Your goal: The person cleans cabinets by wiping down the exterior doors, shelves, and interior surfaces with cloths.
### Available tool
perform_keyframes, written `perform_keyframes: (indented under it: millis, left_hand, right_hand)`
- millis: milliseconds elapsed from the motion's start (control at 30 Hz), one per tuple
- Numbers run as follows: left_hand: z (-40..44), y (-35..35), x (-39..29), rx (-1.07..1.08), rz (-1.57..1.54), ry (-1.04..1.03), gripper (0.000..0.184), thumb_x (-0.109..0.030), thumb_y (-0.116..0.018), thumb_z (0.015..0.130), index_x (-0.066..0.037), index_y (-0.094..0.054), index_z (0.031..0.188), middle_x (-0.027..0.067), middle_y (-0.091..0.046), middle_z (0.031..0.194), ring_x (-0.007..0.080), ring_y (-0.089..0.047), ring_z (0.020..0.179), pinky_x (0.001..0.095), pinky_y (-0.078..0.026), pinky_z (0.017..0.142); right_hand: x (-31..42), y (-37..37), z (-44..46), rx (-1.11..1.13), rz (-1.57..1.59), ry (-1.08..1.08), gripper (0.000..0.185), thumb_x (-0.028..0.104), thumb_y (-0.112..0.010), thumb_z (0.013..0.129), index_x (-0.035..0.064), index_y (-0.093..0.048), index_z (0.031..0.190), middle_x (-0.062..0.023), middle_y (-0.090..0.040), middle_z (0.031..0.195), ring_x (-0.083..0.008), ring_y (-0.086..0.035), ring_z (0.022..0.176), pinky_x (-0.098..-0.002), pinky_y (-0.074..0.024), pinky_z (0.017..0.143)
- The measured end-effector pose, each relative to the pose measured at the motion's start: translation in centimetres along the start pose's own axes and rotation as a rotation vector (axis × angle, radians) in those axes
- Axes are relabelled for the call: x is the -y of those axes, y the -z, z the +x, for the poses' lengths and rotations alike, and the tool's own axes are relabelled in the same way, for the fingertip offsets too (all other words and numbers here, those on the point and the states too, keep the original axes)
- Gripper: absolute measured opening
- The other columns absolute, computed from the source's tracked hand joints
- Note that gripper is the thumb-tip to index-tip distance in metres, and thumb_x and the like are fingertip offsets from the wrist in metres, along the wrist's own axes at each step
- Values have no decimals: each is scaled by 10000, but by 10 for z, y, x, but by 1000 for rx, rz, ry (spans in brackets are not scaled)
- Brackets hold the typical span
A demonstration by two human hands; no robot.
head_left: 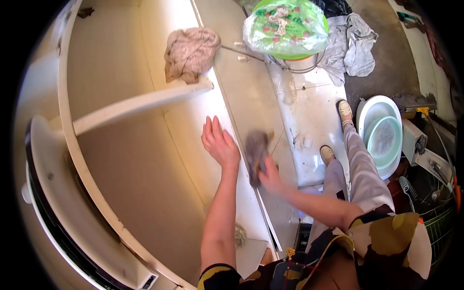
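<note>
My left hand (221, 145) lies with its fingers stretched out on the white inner ledge (247, 212) of an open cabinet. Just right of it, my right hand (270, 175) grips a dark grey-brown cloth (257, 154), blurred by motion, beside the ledge's outer edge. A bunched beige cloth (191, 54) rests farther up, near the end of the white divider (145, 106).
A green lid wrapped in plastic (286, 30) tops a bucket at the upper middle. Grey cloths (360, 46) lie beside it. On the right are a white basin (379, 108) holding a mint-green one (384, 137), and a brush (413, 100).
</note>
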State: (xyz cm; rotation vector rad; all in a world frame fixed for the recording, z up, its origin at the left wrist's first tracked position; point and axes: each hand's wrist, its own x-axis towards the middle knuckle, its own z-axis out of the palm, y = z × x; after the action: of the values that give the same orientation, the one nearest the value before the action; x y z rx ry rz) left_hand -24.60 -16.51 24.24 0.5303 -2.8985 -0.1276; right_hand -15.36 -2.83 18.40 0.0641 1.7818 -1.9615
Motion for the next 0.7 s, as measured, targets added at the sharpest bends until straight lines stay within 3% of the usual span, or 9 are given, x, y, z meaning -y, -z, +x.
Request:
perform_keyframes:
  millis: [133, 200, 333, 433, 467, 533, 633, 667, 700]
  left_hand:
    - [1, 0, -1, 14, -6, -4, 427, -175, -410, 916, -38, -444, 1319, 165, -400, 1379, 353, -341, 1264, 442, -247, 1054]
    - [2, 2, -5, 17, -21, -8, 431, -161, -425, 903, -38, -446, 1315, 159, -393, 1385, 357, -338, 1264, 459, -238, 1060]
    - [6, 3, -3, 35, 12, -16, 431, -231, -360, 950, -17, -436, 1316, 174, -387, 1386, 366, -345, 1258, 455, -246, 1047]
    - [7, 4, -2, 51, 4, -28, 437, -251, -346, 962, -6, -427, 1315, 181, -380, 1387, 369, -344, 1254, 462, -244, 1044]
    - [9, 4, -2, 50, -9, -31, 437, -251, -346, 962, -6, -427, 1315, 181, -380, 1387, 369, -344, 1254, 462, -244, 1044]
    - [8, 5, -2, 66, 11, -22, 444, -267, -338, 968, 3, -425, 1310, 186, -378, 1386, 368, -344, 1252, 464, -243, 1044]
    - [7, 5, -3, 83, -44, 13, 446, -266, -337, 957, -17, -418, 1318, 171, -372, 1396, 366, -310, 1286, 517, -197, 1072]
    - [7, 6, -3, 87, -33, 17, 446, -266, -338, 956, -17, -417, 1318, 171, -372, 1396, 366, -310, 1286, 518, -197, 1072]
    - [8, 6, -3, 96, -35, 23, 442, -266, -336, 958, -17, -417, 1314, 170, -366, 1398, 369, -311, 1284, 519, -196, 1073]
  right_hand:
    - [-16, 5, -9, -33, 111, -93, 489, -4, -552, 747, 17, -430, 1221, -207, -451, 1196, -388, -422, 1156, -407, -342, 996]
    - [-11, 8, 25, 57, 51, -288, 384, 25, -559, 752, 0, -469, 1124, -214, -467, 1125, -398, -453, 1083, -413, -373, 948]
    - [11, -1, 145, -94, 25, -96, 295, 64, -588, 721, -24, -497, 987, -234, -501, 1019, -418, -491, 984, -427, -415, 861]
    - [48, 3, 218, -23, 52, 0, 292, 92, -645, 706, -24, -508, 936, -211, -517, 936, -393, -514, 909, -411, -431, 796]
    - [56, 7, 237, 27, 70, 88, 301, 95, -652, 709, -26, -518, 950, -203, -543, 970, -354, -548, 895, -394, -440, 783]
    - [112, 46, 258, 309, 146, -180, 344, 93, -648, 719, -18, -538, 1026, -188, -571, 1057, -284, -571, 923, -360, -451, 779]
    - [90, 75, 285, 164, 248, 84, 403, 86, -633, 732, -20, -536, 1109, -168, -592, 1094, -210, -578, 898, -320, -464, 764]
    - [83, 90, 285, 21, 232, -16, 439, 79, -623, 732, -37, -525, 1144, -146, -608, 1035, -177, -573, 841, -291, -475, 732]
    - [80, 118, 296, 47, 80, 63, 454, 72, -612, 722, -60, -514, 1146, -131, -606, 995, -160, -568, 799, -278, -477, 699]
